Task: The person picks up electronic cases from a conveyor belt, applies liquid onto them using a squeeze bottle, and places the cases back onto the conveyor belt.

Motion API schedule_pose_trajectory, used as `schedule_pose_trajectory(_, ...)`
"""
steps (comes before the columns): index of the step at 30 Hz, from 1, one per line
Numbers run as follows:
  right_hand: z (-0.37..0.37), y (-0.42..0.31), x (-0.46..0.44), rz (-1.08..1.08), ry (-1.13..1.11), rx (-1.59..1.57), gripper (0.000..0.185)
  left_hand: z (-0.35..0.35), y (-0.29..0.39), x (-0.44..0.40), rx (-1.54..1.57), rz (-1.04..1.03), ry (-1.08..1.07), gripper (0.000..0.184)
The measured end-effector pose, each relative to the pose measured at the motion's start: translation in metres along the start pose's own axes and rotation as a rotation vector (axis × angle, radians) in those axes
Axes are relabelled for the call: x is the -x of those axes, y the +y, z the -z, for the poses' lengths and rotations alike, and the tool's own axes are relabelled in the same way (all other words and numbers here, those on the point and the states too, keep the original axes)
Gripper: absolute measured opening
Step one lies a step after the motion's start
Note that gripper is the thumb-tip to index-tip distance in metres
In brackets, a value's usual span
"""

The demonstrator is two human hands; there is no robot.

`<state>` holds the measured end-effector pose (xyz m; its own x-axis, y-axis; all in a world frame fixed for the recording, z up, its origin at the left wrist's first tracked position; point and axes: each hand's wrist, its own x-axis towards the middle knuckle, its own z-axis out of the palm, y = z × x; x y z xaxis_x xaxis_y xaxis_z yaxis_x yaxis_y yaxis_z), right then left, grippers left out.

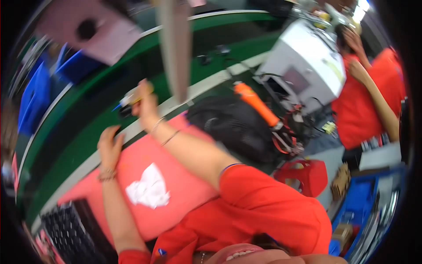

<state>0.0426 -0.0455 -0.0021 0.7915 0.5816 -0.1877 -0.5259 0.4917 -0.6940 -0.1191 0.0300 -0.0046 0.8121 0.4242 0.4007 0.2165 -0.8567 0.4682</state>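
My right hand (147, 106) is closed around a small part (128, 104) over the green conveyor belt. The part is blurred; black, white and yellow areas show on it, with a thin blue tip sticking out. Just below and to the left, my left hand (110, 144) is held at the belt's pale edge, thumb and fingers apart, holding nothing. A pink mat (184, 180) lies beneath both forearms. On that mat rests a crumpled white sheet (149, 188), with neither hand touching it.
The green conveyor belt (211, 37) curves past the mat. A black slotted tray (72, 231) lies at lower left. Right of the mat are a black bag (233, 125), an orange-handled tool (257, 105) and a white machine (303, 61). Nearby stands a red stool (307, 176); a co-worker (371, 97) is beyond.
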Motion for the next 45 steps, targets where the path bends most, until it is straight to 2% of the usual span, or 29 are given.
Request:
schedule_pose_trajectory(3,0.002,-0.001,0.001,0.002,-0.046,-0.009,0.049,0.003,0.006,-0.002,0.121,0.094,-0.043,0.024)
schedule_pose_trajectory(7,0.0,-0.005,0.005,0.004,-0.034,-0.041,0.051,0.003,0.002,-0.002,0.081,0.017,-0.034,0.022)
schedule_pose_trajectory(19,0.0,-0.006,0.005,-0.034,-0.042,-0.037,0.053,0.004,0.016,0.004,0.208,0.072,0.035,0.012)
schedule_pose_trajectory(21,-0.001,-0.006,0.005,-0.046,-0.043,-0.046,0.053,0.0,0.011,0.006,0.174,-0.002,0.072,0.012)
schedule_pose_trajectory(23,0.0,-0.006,0.005,-0.031,-0.059,-0.05,0.051,0.0,0.019,0.009,0.301,0.119,0.066,0.012)
schedule_pose_trajectory(27,0.0,-0.005,0.004,-0.031,-0.05,-0.056,0.05,-0.002,0.021,0.011,0.29,0.036,0.076,0.011)
schedule_pose_trajectory(36,-0.001,-0.005,0.005,-0.001,-0.032,-0.051,0.051,0.004,0.035,0.01,0.287,0.136,0.007,0.009)
schedule_pose_trajectory(38,-0.001,-0.006,0.004,-0.017,-0.037,-0.036,0.05,-0.001,0.03,0.01,0.223,-0.036,0.099,0.008)
schedule_pose_trajectory(39,-0.003,-0.01,0.007,0.027,-0.036,-0.037,0.05,0.0,0.03,0.01,0.221,0.048,0.06,0.008)
schedule_pose_trajectory(41,-0.004,-0.009,0.005,0.033,-0.026,-0.037,0.043,0.002,0.028,0.009,0.163,0.061,0.033,0.01)
schedule_pose_trajectory(43,0.001,-0.005,-0.002,0.015,-0.029,0.039,0.038,-0.003,0.019,0.01,0.153,0.042,0.093,0.012)
schedule_pose_trajectory(45,-0.001,-0.006,0.0,0.034,-0.032,-0.034,0.036,-0.002,0.018,0.01,0.226,0.16,0.108,0.013)
